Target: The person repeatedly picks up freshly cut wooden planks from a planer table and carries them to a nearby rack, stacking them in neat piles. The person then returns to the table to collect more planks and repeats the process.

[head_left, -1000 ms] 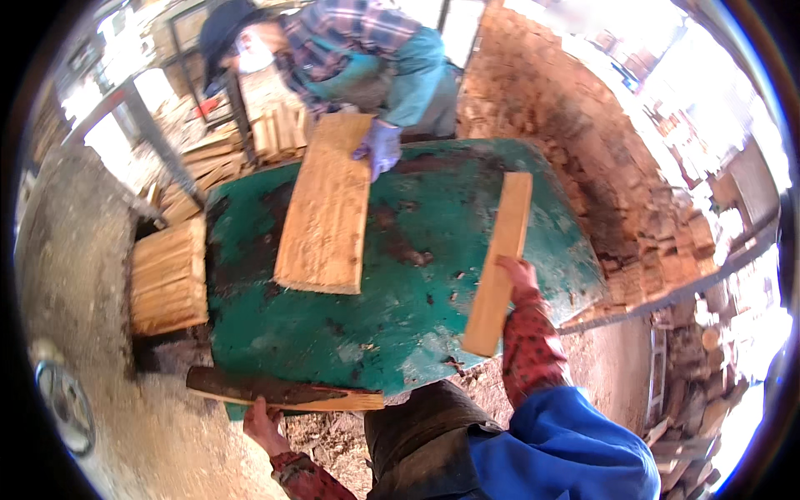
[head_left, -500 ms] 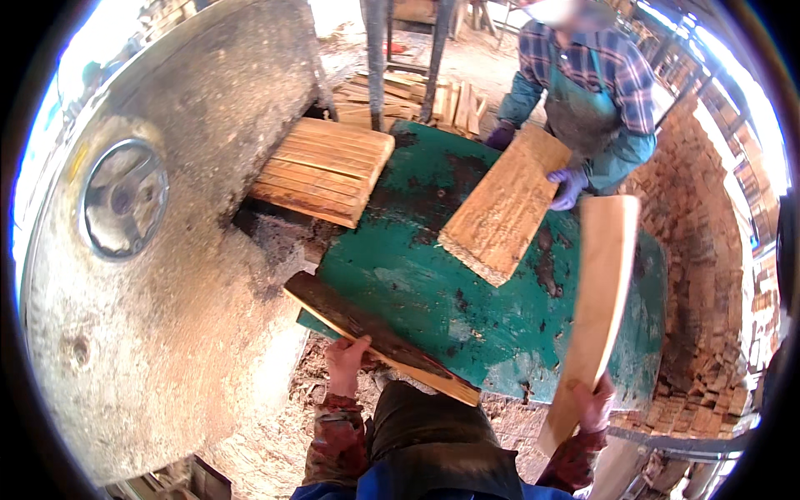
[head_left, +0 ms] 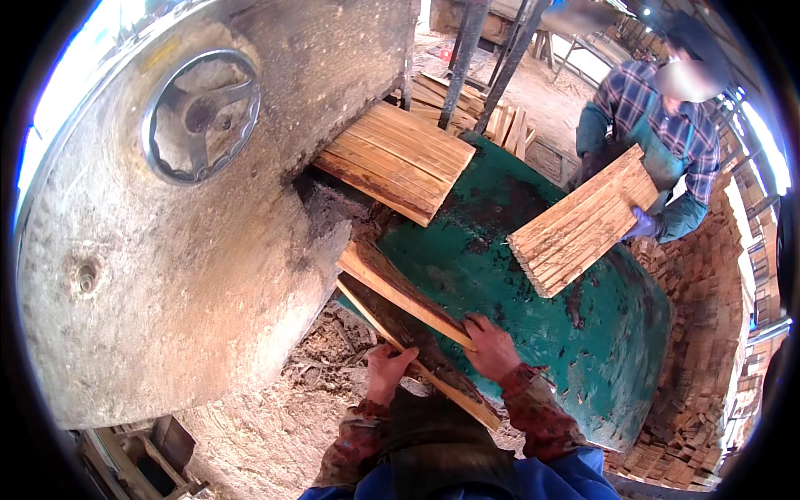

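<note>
In front of my body my left hand (head_left: 390, 372) is closed on a long board with a dark, bark-like face and a pale edge (head_left: 457, 390). My right hand (head_left: 493, 348) grips the near end of a second board (head_left: 402, 290), light brown and slightly curved. The two boards lie close together, slanting away toward the machine over the near left corner of the green table (head_left: 608, 358). Their far ends reach the machine's edge.
To the left stands a large, dusty machine body (head_left: 217, 292) with a handwheel (head_left: 200, 115). Planks laid side by side (head_left: 400, 158) stick out beside it. Across the table a person's purple-gloved hand (head_left: 642, 223) holds a bundle of boards (head_left: 583, 221). Stacked wood (head_left: 700, 342) lines the right.
My right hand has brought its board from the far right to beside the left one. My view has turned right. The co-worker has lifted their boards off toward their body.
</note>
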The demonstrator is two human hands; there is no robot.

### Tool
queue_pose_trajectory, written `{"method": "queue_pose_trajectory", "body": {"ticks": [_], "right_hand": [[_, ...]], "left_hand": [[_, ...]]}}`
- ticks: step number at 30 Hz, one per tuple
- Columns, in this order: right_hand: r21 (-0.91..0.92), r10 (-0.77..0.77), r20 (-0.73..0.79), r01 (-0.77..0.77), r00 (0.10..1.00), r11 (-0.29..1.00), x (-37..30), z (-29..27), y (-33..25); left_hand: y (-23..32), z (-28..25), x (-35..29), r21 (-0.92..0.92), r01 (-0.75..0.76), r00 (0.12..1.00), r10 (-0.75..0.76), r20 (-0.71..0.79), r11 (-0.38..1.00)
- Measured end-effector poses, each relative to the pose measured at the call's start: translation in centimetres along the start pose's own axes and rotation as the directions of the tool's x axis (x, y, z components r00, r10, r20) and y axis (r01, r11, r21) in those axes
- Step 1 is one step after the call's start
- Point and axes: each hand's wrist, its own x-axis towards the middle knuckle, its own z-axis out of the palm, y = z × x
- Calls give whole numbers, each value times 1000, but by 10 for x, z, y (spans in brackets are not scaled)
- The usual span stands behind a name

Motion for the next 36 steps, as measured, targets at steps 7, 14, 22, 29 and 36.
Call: {"method": "queue_pose_trajectory", "body": {"ticks": [7, 14, 22, 29, 36], "right_hand": [[67, -1, -18, 2, 1000, 998, 12, 28, -7], [173, 47, -6, -46, 999, 984, 18, 27, -2], [107, -1, -78, 10, 997, 994, 27, 25, 13], [-28, -109, -34, 108, 993, 994, -5, 44, -12], [28, -31, -80, 33, 996, 999, 18, 43, -6]], "left_hand": [[5, 3, 12, -74, -92, 993, 85, -87, 993], [4, -1, 24, -53, -81, 994, 77, -78, 995], [1, 5, 29, -96, -94, 991, 85, -101, 991], [-11, -1, 31, -134, -108, 989, 93, -116, 985], [-15, 3, 31, -140, -69, 986, 47, -157, 988]]}}
